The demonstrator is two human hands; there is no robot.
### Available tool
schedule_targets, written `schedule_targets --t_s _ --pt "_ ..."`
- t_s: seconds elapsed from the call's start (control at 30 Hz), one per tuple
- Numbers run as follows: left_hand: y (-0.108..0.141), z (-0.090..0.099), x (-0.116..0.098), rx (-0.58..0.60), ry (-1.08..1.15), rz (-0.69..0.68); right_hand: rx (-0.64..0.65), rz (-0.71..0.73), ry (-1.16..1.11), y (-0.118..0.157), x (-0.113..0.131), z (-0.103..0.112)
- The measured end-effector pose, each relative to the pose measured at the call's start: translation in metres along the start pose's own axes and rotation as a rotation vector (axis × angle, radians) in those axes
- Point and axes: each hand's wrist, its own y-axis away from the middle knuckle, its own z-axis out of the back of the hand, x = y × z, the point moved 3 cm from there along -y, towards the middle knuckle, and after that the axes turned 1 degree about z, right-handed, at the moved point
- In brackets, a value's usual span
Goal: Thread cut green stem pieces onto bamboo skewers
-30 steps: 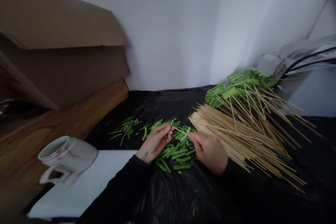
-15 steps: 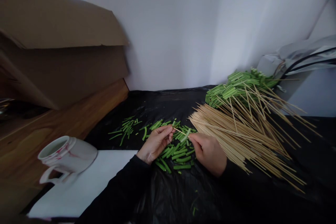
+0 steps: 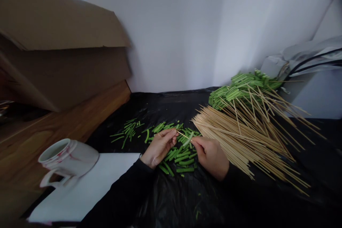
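Observation:
A thin bamboo skewer point(image 3: 183, 134) runs between my two hands, low over the black plastic sheet. My left hand point(image 3: 161, 146) is closed, pinching the skewer's left end between thumb and forefinger. A pale green cut stem piece point(image 3: 188, 139), like a garlic scape, sits crosswise on the skewer near its right end. My right hand point(image 3: 212, 155) is closed, its fingertips pinched at this piece; the skewer's end there is hard to make out. Under and around both hands lie loose cut green stems point(image 3: 184, 160). More thin green stems point(image 3: 129, 130) lie farther left.
To the right spreads a heap of bamboo skewers point(image 3: 240, 135). Behind it is a pile of green stem pieces point(image 3: 243, 87), packed in rows. A white mug point(image 3: 80, 155) stands on white paper point(image 3: 88, 188) at left. A cardboard box point(image 3: 80, 71) rises behind, left of the wall.
My right hand has shifted very slightly left, and the pale stem piece at its fingertips stands a little steeper. My left hand keeps its pinch on the skewer.

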Motion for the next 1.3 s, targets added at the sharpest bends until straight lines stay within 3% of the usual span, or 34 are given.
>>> schedule_targets --t_s 0.73,0.87,1.1,1.3 --pt "0.0 -0.001 0.002 -0.03 -0.031 -0.017 0.031 -0.025 0.023 0.0 -0.001 -0.003" --pt "0.001 0.0 0.001 -0.031 -0.032 -0.01 0.037 0.033 0.098 0.002 0.001 -0.003" --pt "0.006 -0.013 0.015 0.071 -0.086 0.039 0.021 0.022 0.071 -0.002 0.005 -0.004" --pt "0.003 -0.011 0.014 0.055 -0.185 -0.023 0.018 0.021 0.042 -0.006 0.005 -0.005"
